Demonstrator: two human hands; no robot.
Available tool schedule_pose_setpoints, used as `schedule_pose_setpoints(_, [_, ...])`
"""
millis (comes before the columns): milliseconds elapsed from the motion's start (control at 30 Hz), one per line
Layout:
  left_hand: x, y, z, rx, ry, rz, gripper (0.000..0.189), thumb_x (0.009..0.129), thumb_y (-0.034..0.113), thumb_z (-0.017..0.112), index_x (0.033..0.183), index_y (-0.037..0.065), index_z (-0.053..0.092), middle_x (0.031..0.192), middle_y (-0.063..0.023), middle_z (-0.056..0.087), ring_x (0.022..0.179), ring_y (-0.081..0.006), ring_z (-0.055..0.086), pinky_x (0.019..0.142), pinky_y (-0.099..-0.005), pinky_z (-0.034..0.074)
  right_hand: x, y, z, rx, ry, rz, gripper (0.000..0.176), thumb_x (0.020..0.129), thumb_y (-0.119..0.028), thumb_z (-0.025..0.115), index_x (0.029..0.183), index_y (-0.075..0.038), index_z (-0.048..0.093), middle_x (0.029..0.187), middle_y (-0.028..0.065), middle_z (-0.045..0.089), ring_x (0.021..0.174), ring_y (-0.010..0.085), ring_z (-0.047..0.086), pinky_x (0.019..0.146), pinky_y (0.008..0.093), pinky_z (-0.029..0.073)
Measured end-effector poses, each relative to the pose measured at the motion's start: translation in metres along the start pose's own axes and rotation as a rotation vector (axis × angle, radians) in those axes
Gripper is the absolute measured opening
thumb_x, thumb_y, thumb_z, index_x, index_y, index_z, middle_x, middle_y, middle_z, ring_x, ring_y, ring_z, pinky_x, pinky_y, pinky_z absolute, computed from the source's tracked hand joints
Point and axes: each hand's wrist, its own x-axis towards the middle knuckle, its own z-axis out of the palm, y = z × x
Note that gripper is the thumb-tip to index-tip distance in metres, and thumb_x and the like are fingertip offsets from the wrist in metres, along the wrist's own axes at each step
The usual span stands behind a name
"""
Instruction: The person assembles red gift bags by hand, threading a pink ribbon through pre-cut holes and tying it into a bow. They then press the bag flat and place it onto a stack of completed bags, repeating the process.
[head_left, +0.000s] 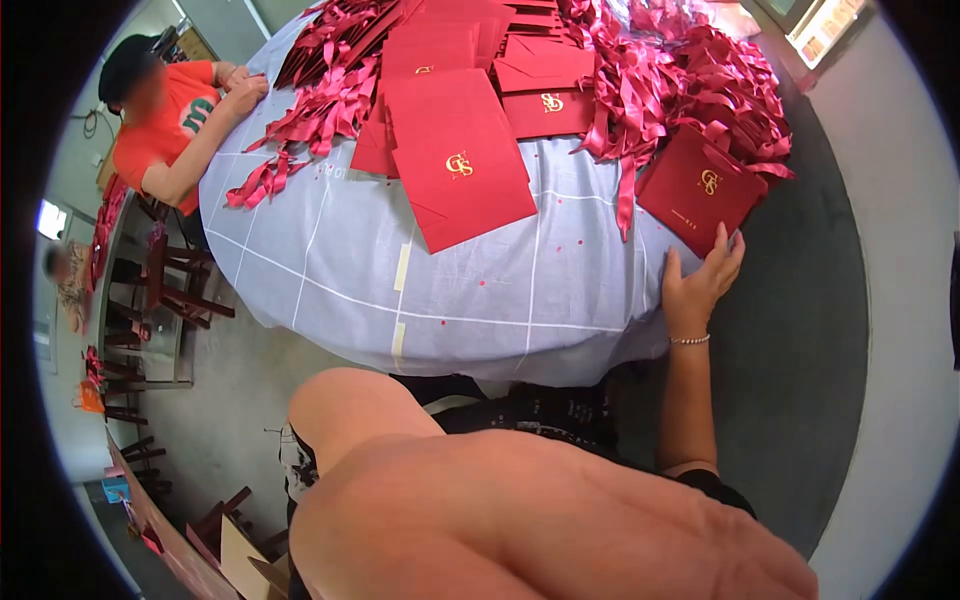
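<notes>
My right hand, with a beaded bracelet at the wrist, reaches the table's right edge. Its thumb and fingers are apart, and the fingertips touch the lower corner of a flat red paper gift bag with a gold monogram. Very close to the lens, bare skin fills the bottom of the view; it looks like my left hand or arm, and its fingers cannot be made out. Further ahead, a fanned stack of red gift bags lies flat on the table. Glossy red ribbon handles heap up beside it.
A pale blue checked cloth covers the round table. Across it, at the left, a person in an orange shirt has both hands at the table edge. Wooden stools and another table stand further left. A wall rises at the right.
</notes>
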Motion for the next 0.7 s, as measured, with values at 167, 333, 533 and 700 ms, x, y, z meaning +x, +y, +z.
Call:
schedule_pose_setpoints(167, [0.001, -0.005, 0.000, -0.027, 0.010, 0.002, 0.024, 0.095, 0.019, 0.064, 0.078, 0.003, 0.064, 0.093, -0.0125, 0.065, 0.074, -0.0196, 0.055, 0.068, -0.0350, 0.049, 0.002, -0.038, -0.009, 0.131, -0.021, -0.154, 0.069, 0.079, -0.007, 0.075, 0.142, 0.000, 0.045, 0.149, 0.0274, 0.035, 0.137, 0.0450, 0.036, 0.114, 0.0508, 0.030])
schedule_pose_setpoints(333, [-0.008, 0.004, 0.001, -0.016, 0.044, -0.023, 0.024, 0.096, 0.020, 0.064, 0.078, 0.003, 0.064, 0.092, -0.0125, 0.065, 0.074, -0.0196, 0.055, 0.068, -0.0345, 0.049, -0.002, -0.041, 0.009, 0.334, -0.151, -0.150, 0.051, 0.084, -0.002, 0.069, 0.133, 0.002, 0.053, 0.139, 0.0252, 0.050, 0.127, 0.0408, 0.051, 0.104, 0.0444, 0.044])
schedule_pose_setpoints(533, [-0.006, -0.001, -0.007, 0.033, 0.079, -0.066, 0.025, 0.096, 0.020, 0.064, 0.077, 0.003, 0.064, 0.092, -0.0125, 0.065, 0.074, -0.0196, 0.055, 0.068, -0.0339, 0.049, -0.007, -0.037, 0.016, 0.371, -0.237, -0.049, 0.029, 0.086, -0.004, 0.069, 0.114, 0.002, 0.064, 0.116, 0.0180, 0.067, 0.108, 0.0346, 0.064, 0.096, 0.0398, 0.050])
schedule_pose_setpoints(700, [-0.011, 0.000, -0.004, 0.012, 0.102, -0.091, 0.026, 0.096, 0.021, 0.064, 0.077, 0.003, 0.064, 0.092, -0.0125, 0.066, 0.074, -0.0196, 0.055, 0.067, -0.0333, 0.049, -0.008, -0.034, 0.017, 0.367, -0.225, -0.093, 0.025, 0.086, -0.003, 0.068, 0.110, 0.001, 0.066, 0.114, 0.0168, 0.068, 0.106, 0.0331, 0.065, 0.094, 0.0389, 0.050])
